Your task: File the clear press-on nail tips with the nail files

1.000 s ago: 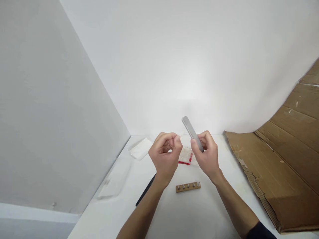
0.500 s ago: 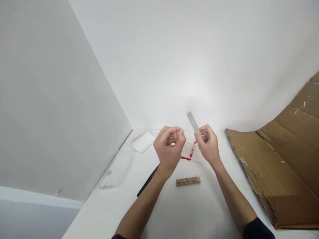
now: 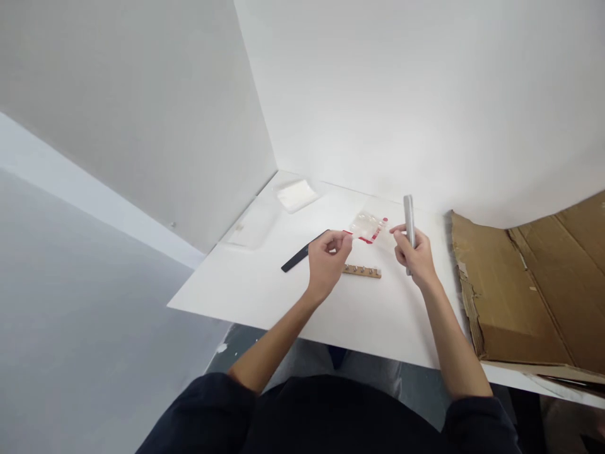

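Note:
My left hand (image 3: 327,265) is closed in a pinch, thumb against fingertips, above the table. Whatever it pinches is too small to make out. In my right hand (image 3: 420,257) is a slim silver-grey bar-shaped tool (image 3: 409,217), held upright between thumb and fingers, its exact kind unclear. Just beyond my hands lies a clear plastic bag (image 3: 366,224) with red print. Nearer to me, a brown strip (image 3: 363,271) bearing several small metal pieces rests on the table, its left end hidden by my left hand. A long black object (image 3: 299,256) lies partly behind that hand.
A clear bag with something white (image 3: 297,194) lies at the back left of the white table (image 3: 265,287). Another transparent plastic piece (image 3: 243,234) is nearer the left edge. Opened brown cardboard (image 3: 520,290) covers the right side. White walls stand behind and left.
The view has tilted down, showing the table's front edge and my lap. My right hand has turned the grey tool from slanted to upright. My left hand keeps its pinch.

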Demonstrator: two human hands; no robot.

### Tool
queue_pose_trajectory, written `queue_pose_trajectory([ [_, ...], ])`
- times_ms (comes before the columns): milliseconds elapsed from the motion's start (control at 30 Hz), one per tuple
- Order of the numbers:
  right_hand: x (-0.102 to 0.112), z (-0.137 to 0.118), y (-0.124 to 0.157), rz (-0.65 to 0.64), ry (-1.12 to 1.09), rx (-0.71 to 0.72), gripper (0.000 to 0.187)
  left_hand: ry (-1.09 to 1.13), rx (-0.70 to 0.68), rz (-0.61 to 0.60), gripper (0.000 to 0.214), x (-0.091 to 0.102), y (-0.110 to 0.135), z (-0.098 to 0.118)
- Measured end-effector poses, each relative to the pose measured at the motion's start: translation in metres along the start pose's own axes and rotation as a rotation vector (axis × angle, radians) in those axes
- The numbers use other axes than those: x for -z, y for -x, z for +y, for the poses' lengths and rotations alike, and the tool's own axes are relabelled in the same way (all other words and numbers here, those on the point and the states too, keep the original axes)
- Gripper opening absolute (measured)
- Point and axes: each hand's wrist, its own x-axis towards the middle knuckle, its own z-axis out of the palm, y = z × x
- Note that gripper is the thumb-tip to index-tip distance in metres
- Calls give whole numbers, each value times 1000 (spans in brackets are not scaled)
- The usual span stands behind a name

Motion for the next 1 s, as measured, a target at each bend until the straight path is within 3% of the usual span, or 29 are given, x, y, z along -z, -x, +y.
queue_pose_trajectory([
  [133,5,38,26,-80,-7,-58,39,52,147,21,21,-3,46,-26],
  [267,6,53,40,-149,-27,-82,39,83,190,-25,24,-14,67,-40],
  [567,-3,58,47,-194,-47,-125,40,148,262,-108,36,-27,71,-60],
  [833,-1,56,47,-203,-57,-157,38,88,266,-158,40,-25,73,-60],
  [933,3,56,46,-243,-48,-190,35,-14,195,-186,35,-10,66,-53],
  [1000,5,56,46,-305,-43,-216,33,-234,-9,-285,32,4,56,-46],
])
